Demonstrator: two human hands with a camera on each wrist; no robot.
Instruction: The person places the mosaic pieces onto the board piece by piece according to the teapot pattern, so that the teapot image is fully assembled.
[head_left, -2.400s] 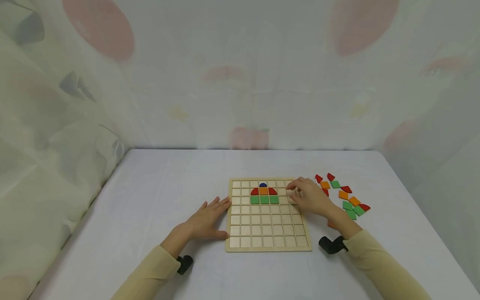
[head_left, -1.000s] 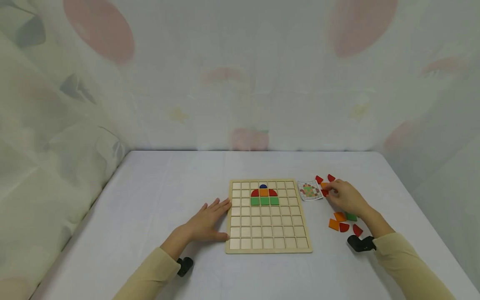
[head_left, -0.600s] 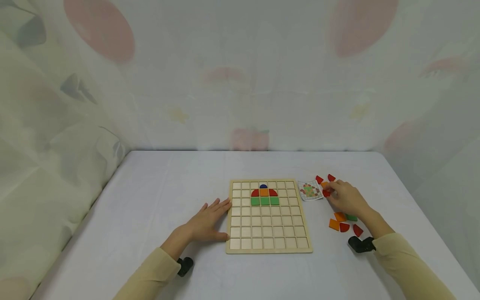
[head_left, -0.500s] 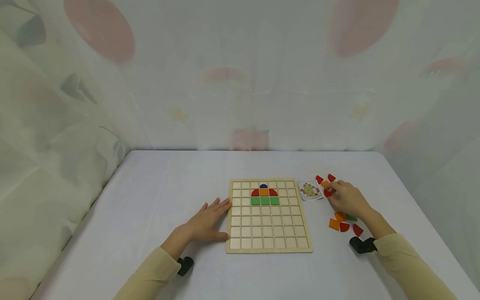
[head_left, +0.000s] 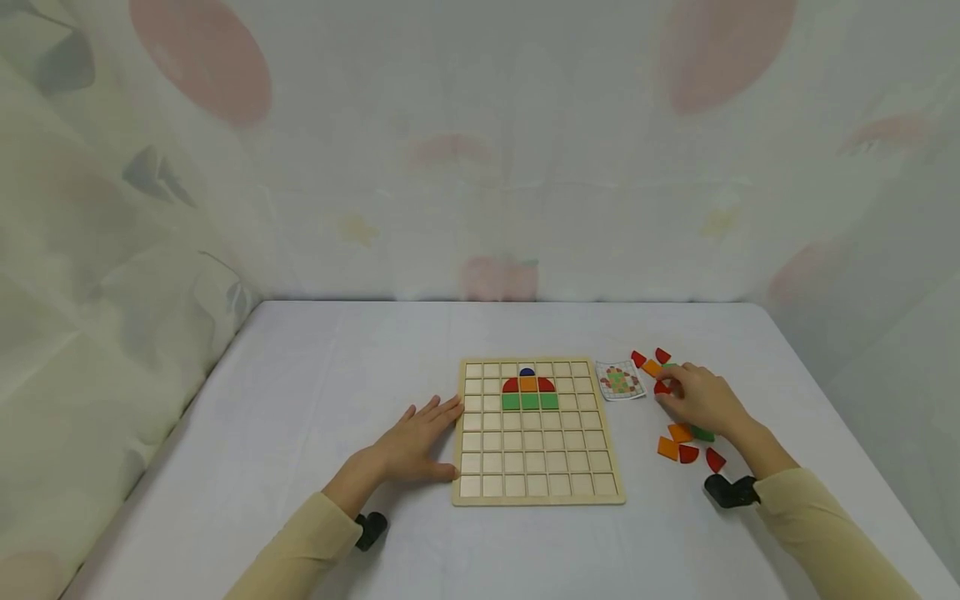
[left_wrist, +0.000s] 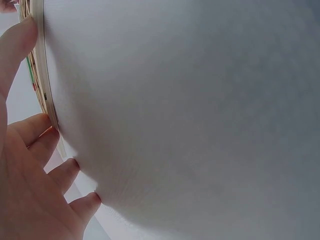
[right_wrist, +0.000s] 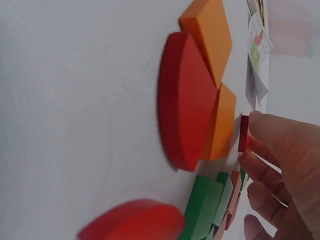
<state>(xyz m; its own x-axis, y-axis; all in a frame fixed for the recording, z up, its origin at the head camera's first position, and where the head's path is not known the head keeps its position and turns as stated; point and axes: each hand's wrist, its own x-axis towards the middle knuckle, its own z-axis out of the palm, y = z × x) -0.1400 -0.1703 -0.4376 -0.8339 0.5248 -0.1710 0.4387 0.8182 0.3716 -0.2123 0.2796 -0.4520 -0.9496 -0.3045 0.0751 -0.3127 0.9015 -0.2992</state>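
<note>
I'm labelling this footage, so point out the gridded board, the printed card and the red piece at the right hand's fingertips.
Gridded board (head_left: 534,442), head view: a bare cell.
Printed card (head_left: 620,381), head view: its pattern's middle.
Red piece (right_wrist: 243,134), right wrist view: its side edge.

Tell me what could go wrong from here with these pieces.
The right hand, pinching a red piece, might knock the orange tile near it. The picture card lies between that piece and the board, so a low sweep could drag it. The left hand touches the board's edge; a push might shift it.
</note>
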